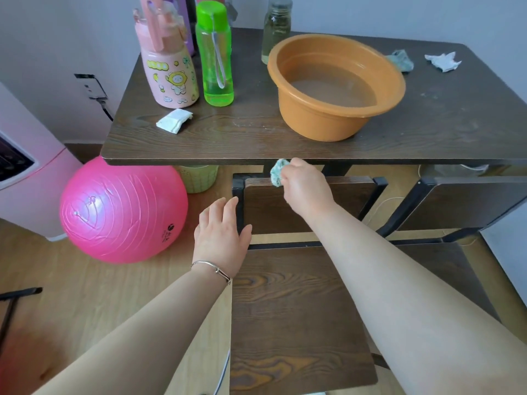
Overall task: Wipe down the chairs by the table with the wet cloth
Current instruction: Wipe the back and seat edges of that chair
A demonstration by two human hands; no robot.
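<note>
The right hand (306, 189) pinches a small wadded cloth (276, 172), fingers curled round it. The cloth is nubbly, pale blue-green flecked with white, and is pressed against the top edge of the chair's backrest (348, 201), just under the desk's front edge. The left hand (221, 233) is spread flat with relaxed fingers, at 9 o'clock from the backrest, its thumb by the black metal frame; whether it touches the frame I cannot tell. A thin silver bracelet (212, 268) circles that wrist.

The chair (293, 309) has a square seat of dark brown board with bold swirling wood grain on slim black square tubing. A second chair (462, 203) of the same make stands at 3 o'clock from it.

The desk (242, 138) is a dark, grainy wood-look slab with faint pale smears. On it, at 12 o'clock from the cloth, sits a round orange plastic basin (313, 121) holding cloudy water. At 10 o'clock stand a clear green bottle (215, 58) and a pink cartoon-printed bottle (168, 72), with a folded white packet (174, 121) before them. A glass jar (276, 27) stands behind the basin; a grey-green rag (402, 59) and a crumpled tissue (443, 61) lie at 2 o'clock.

A glossy pink ribbed ball (122, 212) rests on the pale wood floor (71, 295) at 9 o'clock, beside a green basket (198, 178).
</note>
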